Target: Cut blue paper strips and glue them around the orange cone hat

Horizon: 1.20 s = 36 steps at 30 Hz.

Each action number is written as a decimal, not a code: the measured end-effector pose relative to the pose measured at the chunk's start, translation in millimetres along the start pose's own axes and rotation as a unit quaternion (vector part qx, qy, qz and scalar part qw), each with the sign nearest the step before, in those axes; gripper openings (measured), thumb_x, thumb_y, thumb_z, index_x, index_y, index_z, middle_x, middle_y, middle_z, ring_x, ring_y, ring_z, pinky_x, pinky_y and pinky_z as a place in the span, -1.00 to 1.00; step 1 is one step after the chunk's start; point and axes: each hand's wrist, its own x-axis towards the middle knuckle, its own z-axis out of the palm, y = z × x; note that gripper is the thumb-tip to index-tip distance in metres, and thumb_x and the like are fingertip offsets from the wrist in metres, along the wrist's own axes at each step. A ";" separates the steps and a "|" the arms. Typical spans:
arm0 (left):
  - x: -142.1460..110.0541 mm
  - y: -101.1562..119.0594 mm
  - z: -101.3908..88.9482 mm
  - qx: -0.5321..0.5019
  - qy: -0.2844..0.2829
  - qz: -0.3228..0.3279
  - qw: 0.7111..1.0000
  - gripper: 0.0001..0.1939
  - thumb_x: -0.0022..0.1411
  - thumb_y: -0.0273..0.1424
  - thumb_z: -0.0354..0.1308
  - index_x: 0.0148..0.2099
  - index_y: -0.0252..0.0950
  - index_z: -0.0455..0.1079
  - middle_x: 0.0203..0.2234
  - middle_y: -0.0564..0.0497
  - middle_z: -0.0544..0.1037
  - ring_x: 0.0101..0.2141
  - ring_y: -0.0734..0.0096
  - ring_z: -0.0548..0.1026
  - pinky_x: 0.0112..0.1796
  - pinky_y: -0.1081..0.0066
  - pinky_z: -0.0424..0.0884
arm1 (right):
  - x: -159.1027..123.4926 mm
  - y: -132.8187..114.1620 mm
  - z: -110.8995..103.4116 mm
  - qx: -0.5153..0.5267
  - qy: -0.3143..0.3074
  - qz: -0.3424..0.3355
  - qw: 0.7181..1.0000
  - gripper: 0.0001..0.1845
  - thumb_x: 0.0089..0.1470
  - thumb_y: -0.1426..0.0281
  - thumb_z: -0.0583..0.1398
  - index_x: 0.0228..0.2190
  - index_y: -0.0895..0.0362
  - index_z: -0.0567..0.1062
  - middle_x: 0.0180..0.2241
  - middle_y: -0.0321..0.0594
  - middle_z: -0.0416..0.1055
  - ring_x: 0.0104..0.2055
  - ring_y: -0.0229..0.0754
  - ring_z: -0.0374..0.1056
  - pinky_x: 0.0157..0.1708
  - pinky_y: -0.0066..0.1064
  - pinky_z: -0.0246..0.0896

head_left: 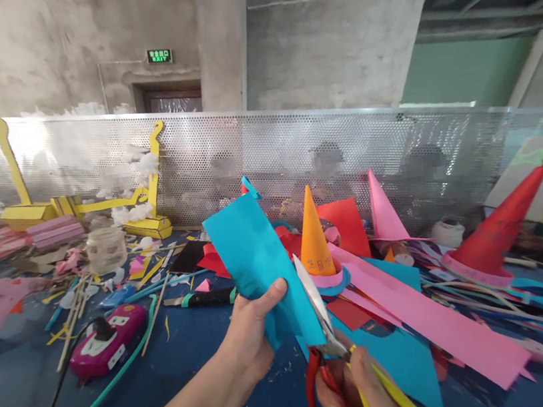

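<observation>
My left hand point(254, 324) grips a strip of blue paper point(249, 243), thumb lying on its front face, raised above the table. Scissors point(321, 307) with a red and a yellow handle are in my right hand point(355, 387), their blades pointing up along the right edge of the blue paper. Whether the blades are cutting into that edge, I cannot tell. Just behind the blades stands an orange paper cone hat point(313, 238) with a pink and blue brim. A larger blue sheet point(400, 364) and a long pink strip point(426, 296) lie to the right.
At left are a purple power strip point(109, 339), a pink glue gun point(1, 309), a clear jar point(106, 249) and a black-handled knife point(204, 298). A red cone hat point(505, 231) and a pink cone point(386, 207) stand at right. A perforated metal screen point(283, 141) runs behind.
</observation>
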 end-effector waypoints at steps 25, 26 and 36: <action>-2.3 -2.3 0.8 0.000 -0.006 0.022 1.000 -0.43 -0.09 -0.45 0.45 0.00 -0.38 0.40 -0.24 -0.21 0.63 -0.25 0.03 0.61 -0.25 0.20 0.55 | 6.0 -13.0 5.8 0.024 -0.039 0.001 0.999 -0.19 -0.08 -0.37 -0.07 -0.58 0.15 0.30 -0.76 -0.45 0.04 -0.77 -0.47 -0.14 -0.79 -0.61 -0.25; -2.4 -2.4 1.1 -0.003 -0.007 0.024 1.000 -0.41 -0.10 -0.45 0.45 0.01 -0.38 0.39 -0.25 -0.20 0.63 -0.24 0.02 0.60 -0.24 0.21 0.55 | 6.1 -14.5 4.9 0.008 -0.039 -0.004 0.999 -0.18 -0.08 -0.38 -0.10 -0.58 0.15 0.32 -0.77 -0.44 0.06 -0.78 -0.46 -0.11 -0.80 -0.61 -0.24; -3.0 -6.7 1.2 0.001 -0.010 0.027 1.000 -0.46 -0.11 -0.43 0.46 -0.05 -0.39 0.41 -0.22 -0.22 0.62 -0.27 0.02 0.61 -0.25 0.18 0.56 | -0.6 -17.2 10.1 -0.030 0.015 -0.019 0.999 -0.18 -0.01 -0.34 -0.09 -0.60 0.18 0.36 -0.80 -0.45 0.00 -0.80 -0.48 -0.15 -0.80 -0.60 -0.28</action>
